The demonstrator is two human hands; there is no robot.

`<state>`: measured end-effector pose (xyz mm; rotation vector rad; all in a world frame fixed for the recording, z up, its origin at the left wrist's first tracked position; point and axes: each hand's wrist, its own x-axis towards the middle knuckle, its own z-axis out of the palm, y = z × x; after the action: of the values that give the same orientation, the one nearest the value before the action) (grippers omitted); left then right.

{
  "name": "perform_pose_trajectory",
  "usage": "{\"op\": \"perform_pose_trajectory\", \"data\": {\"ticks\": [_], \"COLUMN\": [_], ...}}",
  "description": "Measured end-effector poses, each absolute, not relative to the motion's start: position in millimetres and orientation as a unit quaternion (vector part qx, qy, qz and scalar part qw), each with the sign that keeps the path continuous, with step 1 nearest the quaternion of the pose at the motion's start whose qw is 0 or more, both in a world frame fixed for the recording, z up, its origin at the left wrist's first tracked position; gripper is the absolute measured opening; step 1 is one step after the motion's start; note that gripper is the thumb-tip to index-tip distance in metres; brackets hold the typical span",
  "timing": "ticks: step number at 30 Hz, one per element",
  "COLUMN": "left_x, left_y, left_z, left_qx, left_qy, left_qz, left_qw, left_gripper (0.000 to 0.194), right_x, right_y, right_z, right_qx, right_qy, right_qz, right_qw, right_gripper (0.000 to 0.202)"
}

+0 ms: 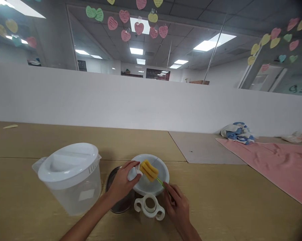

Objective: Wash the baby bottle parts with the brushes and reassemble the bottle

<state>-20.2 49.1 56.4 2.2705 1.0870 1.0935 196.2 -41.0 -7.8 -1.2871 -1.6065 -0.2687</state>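
My left hand (124,180) pinches a small white piece (138,170), perhaps a cap or ring, whose exact kind I cannot make out. Right against it is the yellow sponge head of a bottle brush (149,170). My right hand (177,204) grips the brush by its thin green handle. Both things are over a white bowl (164,174) on the table. In front of the bowl lies a white ring with two curved handles (149,207). A dark, round metal dish (121,206) sits partly hidden under my left hand and forearm.
A large clear plastic pitcher with a white lid (70,174) stands on the left of the brown table. A pink cloth (271,164) and a crumpled blue-and-white cloth (238,133) lie at the right. Behind runs a low white wall (130,103) with glass above.
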Motion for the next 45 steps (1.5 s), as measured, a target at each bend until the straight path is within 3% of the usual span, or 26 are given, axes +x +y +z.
{"op": "perform_pose_trajectory", "data": {"ticks": [9, 18, 23, 27, 32, 39, 45], "left_x": [-24.2, 1.4, 23.7, 38.5, 34.0, -3.9, -18.6], "left_y": [41.9, 64.4, 63.6, 65.7, 67.3, 54.2, 24.5], "left_z": [56.7, 48.2, 52.1, 46.5, 50.6, 58.0, 61.9], "left_qx": [0.82, 0.882, 0.913, 0.923, 0.896, 0.736, 0.679], "left_qy": [0.36, 0.44, 0.386, 0.365, 0.39, 0.353, 0.365], "left_qz": [0.41, 0.142, 0.113, 0.091, 0.182, 0.442, 0.527], "left_qw": [0.175, 0.087, 0.066, 0.08, 0.114, 0.371, 0.357], "left_gripper": [0.036, 0.03, 0.039, 0.031, 0.013, 0.034, 0.034], "right_x": [198.0, 201.1, 198.4, 197.7, 199.3, 193.2, 191.6], "right_y": [-43.8, -42.9, -42.7, -43.3, -44.3, -46.6, -46.5], "right_z": [-14.8, -7.8, -3.5, -2.6, -2.7, -10.1, -8.2], "right_qx": [-0.552, -0.588, -0.583, -0.582, -0.592, -0.554, -0.52], "right_qy": [-0.664, -0.622, -0.62, -0.615, -0.59, -0.613, -0.652], "right_qz": [-0.133, -0.12, -0.116, -0.112, -0.08, -0.085, -0.127], "right_qw": [0.487, 0.502, 0.512, 0.521, 0.542, 0.557, 0.537], "right_gripper": [0.029, 0.025, 0.024, 0.025, 0.026, 0.026, 0.032]}}
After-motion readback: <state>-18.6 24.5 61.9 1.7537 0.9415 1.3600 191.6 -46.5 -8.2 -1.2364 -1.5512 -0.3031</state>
